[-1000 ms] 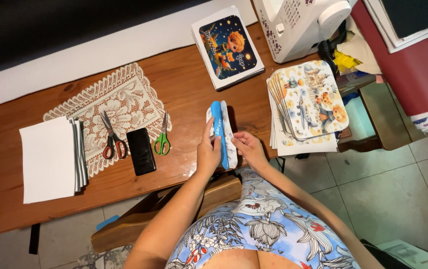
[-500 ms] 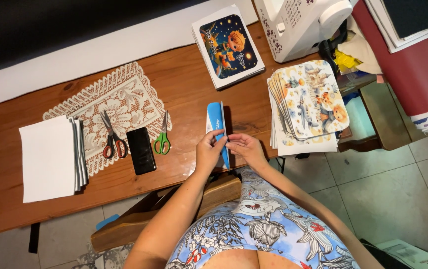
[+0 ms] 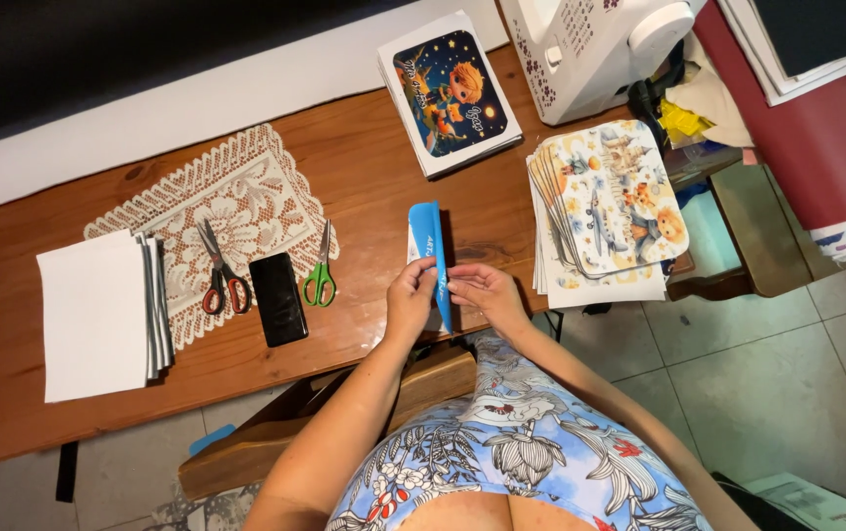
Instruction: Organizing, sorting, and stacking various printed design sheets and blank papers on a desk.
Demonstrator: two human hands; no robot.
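Both hands pinching folded blue sheet, green scissors beside

One head-worn camera, looking almost straight down over our own lap and the table edge.

We see from above the seated person's head, lens tilted steeply down and slightly forward, so the wooden table fills the upper half, running from 9 o'clock to 2 o'clock, and the tiled floor lies at 4 o'clock. Our torso enters at 6 o'clock, near the lens; the hands meet just above centre. The sewing machine is cut off at 1 o'clock, farthest away. There is no second view, so nothing is shared.
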